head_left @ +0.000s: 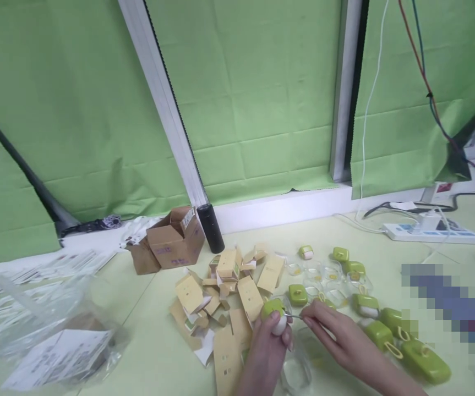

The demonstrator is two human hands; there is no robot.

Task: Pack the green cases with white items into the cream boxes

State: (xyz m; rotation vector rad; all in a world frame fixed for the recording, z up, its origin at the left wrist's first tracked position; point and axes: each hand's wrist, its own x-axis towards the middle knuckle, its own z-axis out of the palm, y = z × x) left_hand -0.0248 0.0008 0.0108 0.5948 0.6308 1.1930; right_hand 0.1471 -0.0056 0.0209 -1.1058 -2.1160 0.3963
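My left hand (pixel 269 344) is closed around a small rounded case (pixel 279 325), green on top and white below. The fingers of my right hand (pixel 323 322) pinch a thin metal tool (pixel 294 316). Its tip meets the side of the case; whether it is a pick or tweezers is too small to tell. Near my right forearm lie several green cases, one with a yellow loop (pixel 380 334) and a longer one (pixel 425 360) farther right. A green case (pixel 298 295) stands just beyond my hands, among clear plastic trays (pixel 314 272).
Opened tan cartons (pixel 190 294) lie heaped left of my hands. Behind them stand a brown cardboard box (pixel 177 242) and a black cylinder (pixel 211 228). A clear bag with printed paper (pixel 61 352) is at left. A white power strip (pixel 433 234) and cables lie at back right.
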